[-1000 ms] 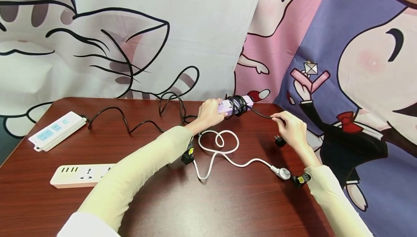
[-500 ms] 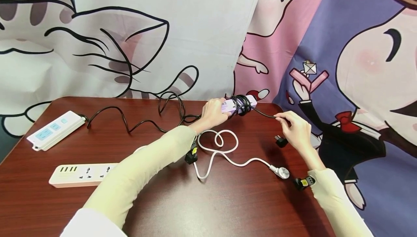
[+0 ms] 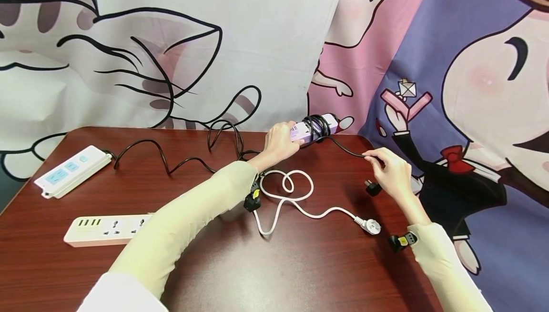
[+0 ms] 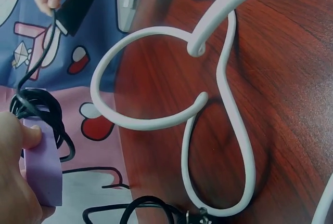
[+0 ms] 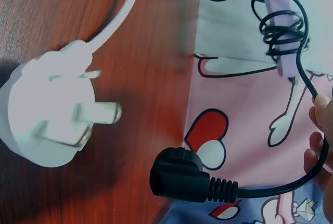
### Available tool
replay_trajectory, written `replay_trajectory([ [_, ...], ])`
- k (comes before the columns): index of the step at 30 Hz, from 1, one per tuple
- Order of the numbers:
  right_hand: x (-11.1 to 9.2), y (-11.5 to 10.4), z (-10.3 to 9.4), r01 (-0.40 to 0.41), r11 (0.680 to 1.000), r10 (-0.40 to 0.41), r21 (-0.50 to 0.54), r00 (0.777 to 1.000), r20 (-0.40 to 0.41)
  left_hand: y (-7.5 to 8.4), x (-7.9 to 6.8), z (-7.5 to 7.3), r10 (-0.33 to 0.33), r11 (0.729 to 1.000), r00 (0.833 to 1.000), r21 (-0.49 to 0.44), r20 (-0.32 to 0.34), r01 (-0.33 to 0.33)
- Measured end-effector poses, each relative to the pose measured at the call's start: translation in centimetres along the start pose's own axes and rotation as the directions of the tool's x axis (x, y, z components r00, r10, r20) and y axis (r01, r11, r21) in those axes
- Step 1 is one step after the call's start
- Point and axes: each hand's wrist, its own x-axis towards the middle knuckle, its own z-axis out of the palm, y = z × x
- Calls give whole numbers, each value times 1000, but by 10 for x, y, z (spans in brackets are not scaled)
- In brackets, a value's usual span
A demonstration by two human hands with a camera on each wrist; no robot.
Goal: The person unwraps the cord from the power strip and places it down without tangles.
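In the head view my left hand (image 3: 279, 143) grips the near end of a lilac power strip (image 3: 299, 132), raised over the far table edge. Black cord (image 3: 316, 127) is wound in several loops round the strip's middle. My thumb lies along the strip (image 4: 44, 169) in the left wrist view. To the right, my right hand (image 3: 391, 170) pinches the free length of that cord between thumb and fingers. Below this hand dangles the cord's black plug (image 5: 179, 174), large in the right wrist view. Between the hands the cord sags slightly.
A white cable (image 3: 300, 201) loops across the table (image 3: 300, 264), ending in a white plug (image 3: 372, 226). At left lie a white power strip with blue socket panels (image 3: 75, 171) and another white strip (image 3: 107, 230), partly behind my sleeve. A printed cloth (image 3: 266, 55) hangs behind.
My left hand has moved right and lifted the lilac strip, whose far end now tilts up more. The right hand has shifted slightly right, still pinching the cord.
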Motion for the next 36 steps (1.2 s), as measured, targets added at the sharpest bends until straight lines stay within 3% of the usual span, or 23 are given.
replay_trajectory([
  [5,-3,7,5,-26,999,27,-39,999,26,-2,1,-6,-7,1000,1000,-12,-11,7],
  [16,-3,28,25,-98,991,108,-96,989,100,-6,-2,-18,25,1000,999,-11,32,-25],
  [20,3,35,32,-77,988,96,-131,985,146,-6,-5,-22,33,999,998,-8,47,-32],
  [27,13,50,45,39,992,-13,-121,977,211,-6,-11,-26,31,1000,997,1,74,-31],
  [32,14,56,52,31,988,18,-151,949,315,-9,-13,-26,27,1000,996,10,85,-28],
  [36,18,54,56,8,983,73,-185,903,424,-10,-14,-27,25,1000,996,13,86,-26],
])
